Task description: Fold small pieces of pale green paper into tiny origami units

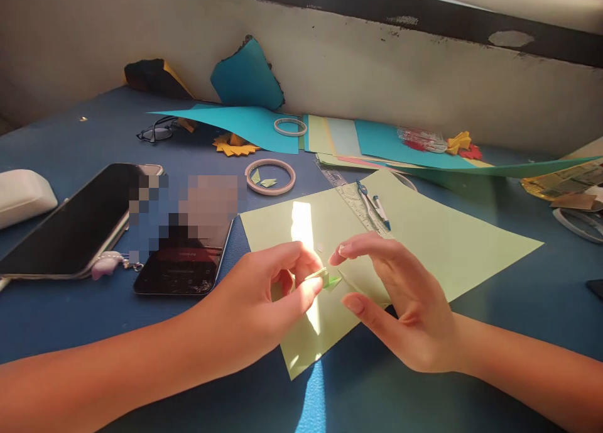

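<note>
My left hand [277, 285] pinches a small folded piece of light green paper [332, 281] between thumb and fingers, its pointed end sticking out to the right. Just right of it, my right hand [400, 298] is open, with thumb and fingertips apart. A thin pale green sliver [351, 283] shows between the two hands; I cannot tell whether it touches the right fingers. Both hands are above a large light green paper sheet [452, 238], lit by a bright sun streak. Small folded green pieces [268, 183] lie inside a tape roll [247, 180] beyond.
On the sheet's far part rest a clear ruler [351, 200], a compass [370, 203] and a short pen-like piece [381, 212]. Two phones [66, 232] lie at left by a white case [23, 197]. Coloured sheets [384, 139], orange folded paper [234, 146] and glasses [157, 132] line the back.
</note>
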{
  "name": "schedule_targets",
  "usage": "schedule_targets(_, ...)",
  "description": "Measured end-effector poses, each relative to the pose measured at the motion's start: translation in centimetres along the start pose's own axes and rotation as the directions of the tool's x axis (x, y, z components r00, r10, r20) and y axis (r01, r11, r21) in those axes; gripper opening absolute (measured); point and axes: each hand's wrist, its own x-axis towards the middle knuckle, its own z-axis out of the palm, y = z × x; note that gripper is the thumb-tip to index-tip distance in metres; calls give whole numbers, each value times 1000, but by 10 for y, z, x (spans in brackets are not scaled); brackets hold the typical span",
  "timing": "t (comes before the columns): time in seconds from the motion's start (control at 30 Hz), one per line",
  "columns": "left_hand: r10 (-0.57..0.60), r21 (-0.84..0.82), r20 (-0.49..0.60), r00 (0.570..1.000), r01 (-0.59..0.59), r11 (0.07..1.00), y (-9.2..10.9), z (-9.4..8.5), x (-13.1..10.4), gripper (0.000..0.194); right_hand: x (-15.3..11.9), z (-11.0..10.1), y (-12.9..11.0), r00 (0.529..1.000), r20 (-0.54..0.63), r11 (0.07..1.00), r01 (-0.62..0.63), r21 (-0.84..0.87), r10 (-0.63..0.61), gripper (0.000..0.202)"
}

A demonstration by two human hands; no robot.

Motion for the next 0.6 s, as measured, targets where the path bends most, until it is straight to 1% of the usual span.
schedule_targets(0.07,1,5,-7,1000,-1,1000,-1,0,0,16,0,-1,0,1000,0,1000,22,14,-22,40)
schedule_targets(0.17,11,-3,-16,1000,-11,1000,-3,-1,1,15,2,-2,-1,999,17,999,46,-10,-46,30)
schedule_targets(0.3,14,-16,-17,1000,-14,1000,-4,-1,0,15,5,-4,-5,997,81,999,-18,-33,21,17)
schedule_targets(0.47,24,-38,-1,1000,-24,999,-3,0,-1,13,7,-4,-7,988,130,997,-80,-12,81,14)
schedule_targets(0.6,42,-45,-11,999,-42,998,-1,-1,-1,13,8,-5,-8,981,135,990,-140,14,137,12)
